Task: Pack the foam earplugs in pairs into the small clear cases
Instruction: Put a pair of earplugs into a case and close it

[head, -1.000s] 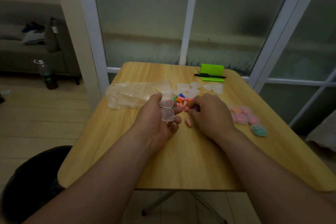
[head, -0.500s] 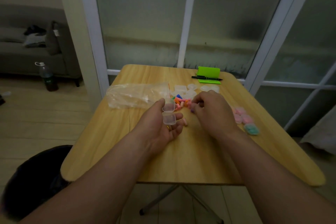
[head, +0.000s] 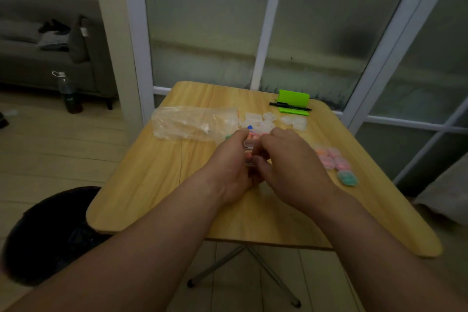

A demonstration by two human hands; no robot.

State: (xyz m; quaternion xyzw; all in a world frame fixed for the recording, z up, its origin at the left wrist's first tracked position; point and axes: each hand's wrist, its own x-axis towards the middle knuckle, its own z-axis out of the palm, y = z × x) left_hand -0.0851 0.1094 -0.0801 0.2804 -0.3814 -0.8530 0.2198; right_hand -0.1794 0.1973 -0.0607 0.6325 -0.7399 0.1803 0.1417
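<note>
Clear plastic case [head: 248, 145] was hinged open and held above the middle of the wooden table [head: 157, 177]. Left hand [head: 231, 162] gripped it, thumb on top and fingers curled underneath. Right hand [head: 291, 162] was right against it, with the fingers bent in toward the case opening. Its fingertips were hidden, so I couldn't tell if they pinched an earplug. Case contents were too blurred to read.

Loose earplugs [head: 254, 136] lay just behind the hands, mostly orange and pink with one blue, largely covered by the knuckles. Empty clear cases [head: 295, 121] were scattered beyond those. Packed cases [head: 331, 159] sat to the right of the right hand — pink and orange fills, one teal at the near end. A crumpled clear plastic bag [head: 195, 123] lay left of the pile, with its mouth toward the earplugs.

At the far edge was a green box [head: 293, 99] with a black pen [head: 290, 107] lying across its front.

The room was dim. Frosted glass door panels [head: 207, 20] in white frames stood behind the table. Off to the left — a grey sofa [head: 25, 63] with a bottle [head: 68, 94] on the floor in front. A dark round stool [head: 50, 230] sat near the left forearm.
</note>
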